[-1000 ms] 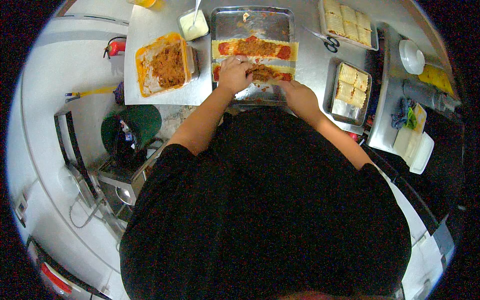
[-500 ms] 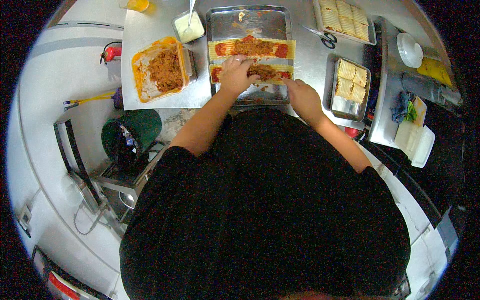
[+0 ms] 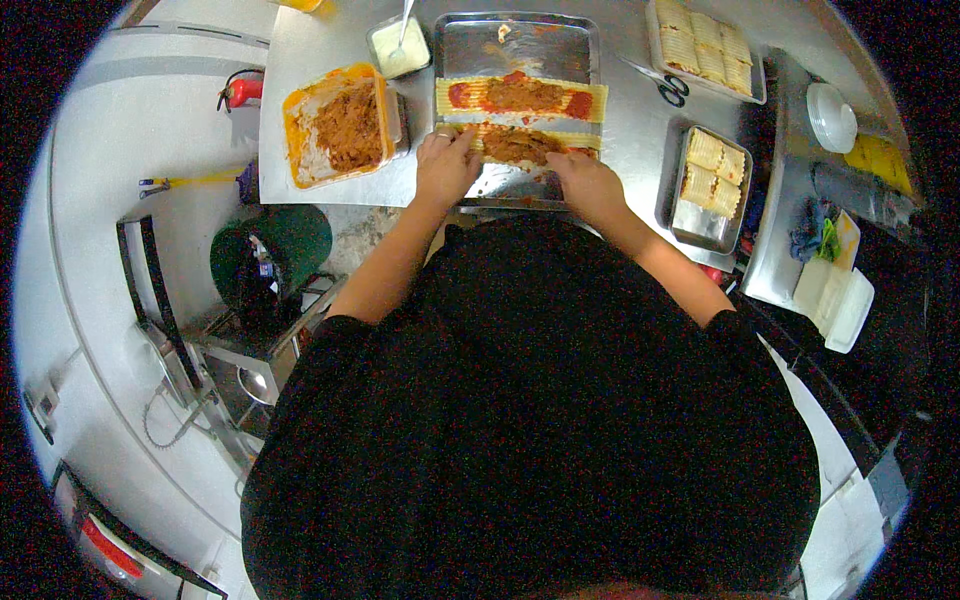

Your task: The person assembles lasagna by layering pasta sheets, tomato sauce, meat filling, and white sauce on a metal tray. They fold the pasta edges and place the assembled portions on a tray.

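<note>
Two long lasagna sheets lie crosswise on a metal tray (image 3: 475, 50), each topped with brown minced meat filling and red sauce toward the ends. My left hand (image 3: 446, 168) grips the left end of the near lasagna sheet (image 3: 520, 146), its fingers bent over the pasta. At the right end of that same sheet, my right hand (image 3: 590, 187) has its thumb and fingers closed on the edge. The far lasagna sheet (image 3: 525, 96) lies flat, untouched by either hand. My fingers partly cover both ends of the near sheet.
To the left stands a plastic tub of minced meat (image 3: 350, 130), with a container of white sauce (image 3: 400, 52) behind it. Scissors (image 3: 672, 92) lie to the right, near two trays of lasagna pieces (image 3: 715, 172). A green bin (image 3: 270, 255) stands on the floor at left.
My left hand has moved from above the filling to the left end of the near sheet. My right hand stays at the right end. The whole view has shifted slightly.
</note>
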{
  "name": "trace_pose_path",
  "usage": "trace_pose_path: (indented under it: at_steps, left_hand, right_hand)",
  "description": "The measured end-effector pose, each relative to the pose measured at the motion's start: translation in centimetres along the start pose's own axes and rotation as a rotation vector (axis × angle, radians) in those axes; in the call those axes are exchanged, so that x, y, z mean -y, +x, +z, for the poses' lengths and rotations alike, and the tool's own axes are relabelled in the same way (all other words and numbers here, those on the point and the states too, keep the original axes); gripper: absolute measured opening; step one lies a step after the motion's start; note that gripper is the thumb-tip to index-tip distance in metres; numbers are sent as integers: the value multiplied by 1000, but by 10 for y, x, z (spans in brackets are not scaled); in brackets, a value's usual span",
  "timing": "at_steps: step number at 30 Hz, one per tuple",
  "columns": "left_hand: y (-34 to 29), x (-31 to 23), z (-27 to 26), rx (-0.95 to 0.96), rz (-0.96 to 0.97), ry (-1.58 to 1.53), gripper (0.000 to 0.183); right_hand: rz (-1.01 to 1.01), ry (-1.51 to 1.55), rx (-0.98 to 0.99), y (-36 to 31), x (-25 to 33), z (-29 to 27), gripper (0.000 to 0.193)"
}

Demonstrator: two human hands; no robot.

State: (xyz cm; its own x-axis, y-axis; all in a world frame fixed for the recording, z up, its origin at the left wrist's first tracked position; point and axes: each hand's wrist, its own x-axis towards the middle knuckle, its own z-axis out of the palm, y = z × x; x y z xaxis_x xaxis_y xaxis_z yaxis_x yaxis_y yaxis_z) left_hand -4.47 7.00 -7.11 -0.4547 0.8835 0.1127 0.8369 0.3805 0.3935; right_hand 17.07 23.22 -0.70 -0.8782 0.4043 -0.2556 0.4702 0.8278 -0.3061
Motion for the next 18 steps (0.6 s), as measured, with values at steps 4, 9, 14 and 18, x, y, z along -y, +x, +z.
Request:
trace_pose_path:
  at_steps: [4, 9, 14, 18]
  left_hand:
    - [2, 1, 0, 104, 46, 37, 38]
    - [-2, -4, -2, 149, -52, -3, 36]
    - [13, -10, -8, 33, -30, 43, 44]
    - [58, -16, 2, -37, 68, 104, 50]
  right_hand:
    - [-3, -4, 24, 2, 5, -9, 33]
    - [-8, -5, 119, 6, 16, -12, 34]
    - [92, 14, 8, 19, 6, -17, 35]
    - [135, 20, -101, 40, -9, -22, 36]
